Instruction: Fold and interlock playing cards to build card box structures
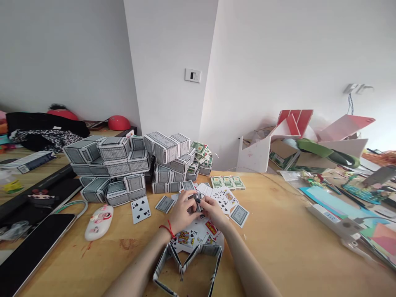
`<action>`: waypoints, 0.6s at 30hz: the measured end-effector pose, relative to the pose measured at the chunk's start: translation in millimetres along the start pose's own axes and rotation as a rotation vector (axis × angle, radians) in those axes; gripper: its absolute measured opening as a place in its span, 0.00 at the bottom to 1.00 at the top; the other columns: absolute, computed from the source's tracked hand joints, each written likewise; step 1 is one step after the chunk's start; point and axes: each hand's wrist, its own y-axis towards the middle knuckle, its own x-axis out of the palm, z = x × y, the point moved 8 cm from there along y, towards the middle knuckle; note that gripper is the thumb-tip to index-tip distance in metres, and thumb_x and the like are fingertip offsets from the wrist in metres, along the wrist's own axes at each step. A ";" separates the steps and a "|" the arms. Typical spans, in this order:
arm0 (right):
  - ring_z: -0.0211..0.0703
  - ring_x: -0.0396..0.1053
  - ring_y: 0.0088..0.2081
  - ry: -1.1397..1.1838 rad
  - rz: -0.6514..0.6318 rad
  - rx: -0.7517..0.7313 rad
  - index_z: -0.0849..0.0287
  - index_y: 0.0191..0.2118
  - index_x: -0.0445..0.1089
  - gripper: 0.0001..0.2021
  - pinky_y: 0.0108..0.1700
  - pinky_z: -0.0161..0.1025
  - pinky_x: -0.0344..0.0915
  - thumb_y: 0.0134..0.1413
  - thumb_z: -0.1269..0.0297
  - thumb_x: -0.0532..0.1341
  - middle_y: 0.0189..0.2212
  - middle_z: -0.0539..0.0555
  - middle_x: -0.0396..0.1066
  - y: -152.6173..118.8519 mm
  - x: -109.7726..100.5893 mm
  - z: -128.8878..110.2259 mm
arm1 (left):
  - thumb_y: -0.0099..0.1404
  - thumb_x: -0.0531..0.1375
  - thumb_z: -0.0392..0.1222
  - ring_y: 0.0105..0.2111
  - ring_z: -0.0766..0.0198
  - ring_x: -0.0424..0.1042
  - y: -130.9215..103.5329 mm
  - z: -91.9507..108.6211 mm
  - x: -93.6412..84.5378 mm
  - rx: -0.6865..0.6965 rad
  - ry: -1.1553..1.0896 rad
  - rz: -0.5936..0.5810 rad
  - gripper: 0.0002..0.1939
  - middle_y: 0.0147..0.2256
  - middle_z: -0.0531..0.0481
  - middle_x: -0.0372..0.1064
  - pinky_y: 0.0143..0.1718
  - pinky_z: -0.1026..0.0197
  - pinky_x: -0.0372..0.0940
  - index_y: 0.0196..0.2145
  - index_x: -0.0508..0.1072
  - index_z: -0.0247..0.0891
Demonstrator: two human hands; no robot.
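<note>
My left hand [182, 212] and my right hand [213, 211] meet over a loose spread of playing cards, fingers closed together on a grey-backed playing card [194, 198]. Fingers cover much of that card, so its exact shape is hard to see. Beneath my wrists lie face-up cards, among them a king [185, 238]. Closer to me stands a heart-shaped frame [219, 258] made of folded grey cards. A five of spades [141, 210] lies left of my left hand, and a face-down card [239, 215] is to the right of my right hand.
Stacked blocks of folded cards [122, 159] rise behind my hands. A white computer mouse [99, 222] and a black-screened tablet [37, 255] are on the left. Green card packs [227, 182] lie behind. At right are a power strip [328, 216] and a cluttered cardboard box [343, 150].
</note>
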 end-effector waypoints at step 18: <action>0.33 0.62 0.21 0.048 -0.051 0.032 0.59 0.24 0.60 0.17 0.27 0.35 0.67 0.40 0.53 0.66 0.21 0.45 0.61 -4.2 7.4 -3.9 | 0.50 0.59 0.29 0.49 0.58 0.62 -2.4 -3.1 -1.5 -0.029 -0.036 0.006 0.11 0.46 0.46 0.59 0.48 0.57 0.61 0.22 0.59 0.39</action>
